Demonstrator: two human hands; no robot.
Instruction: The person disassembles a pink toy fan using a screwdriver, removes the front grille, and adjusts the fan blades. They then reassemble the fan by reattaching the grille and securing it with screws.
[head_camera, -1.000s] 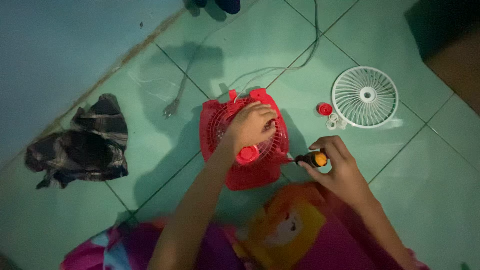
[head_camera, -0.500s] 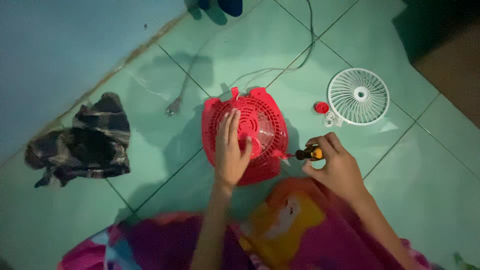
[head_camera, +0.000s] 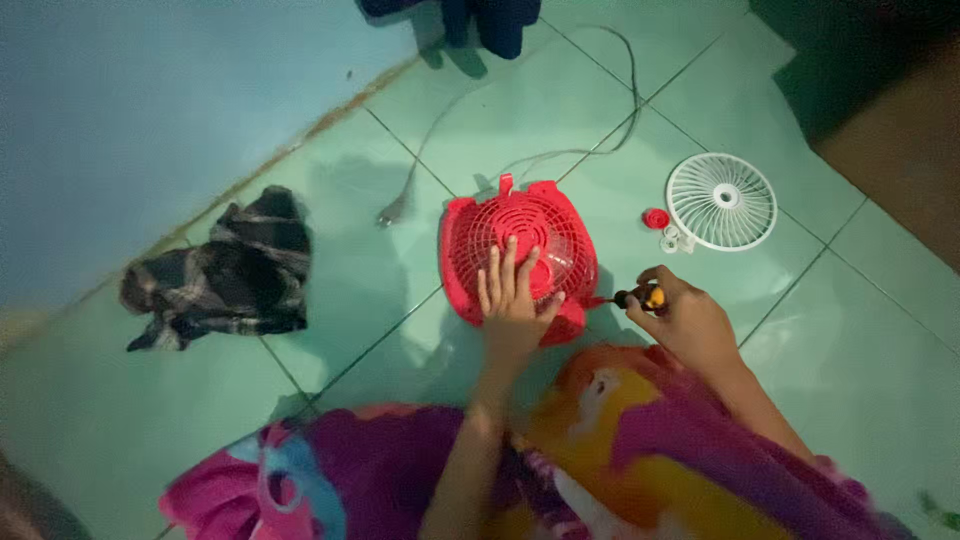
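Nearest, at the bottom of the frame, colourful patterned cloth (head_camera: 600, 460) covers the person's lap. Just above it, the left hand (head_camera: 512, 300) lies flat with fingers spread, released, on the lower part of the red fan housing (head_camera: 520, 255), which rests on the green tiled floor (head_camera: 380, 310) at mid-frame. Right of it, the right hand (head_camera: 688, 322) is clenched around a screwdriver (head_camera: 640, 297), tip at the housing's lower right edge. Farther, upper right, lie a white fan grille (head_camera: 722, 201) and a small red cap (head_camera: 656, 218). A dark checked cloth (head_camera: 225, 275) lies at left.
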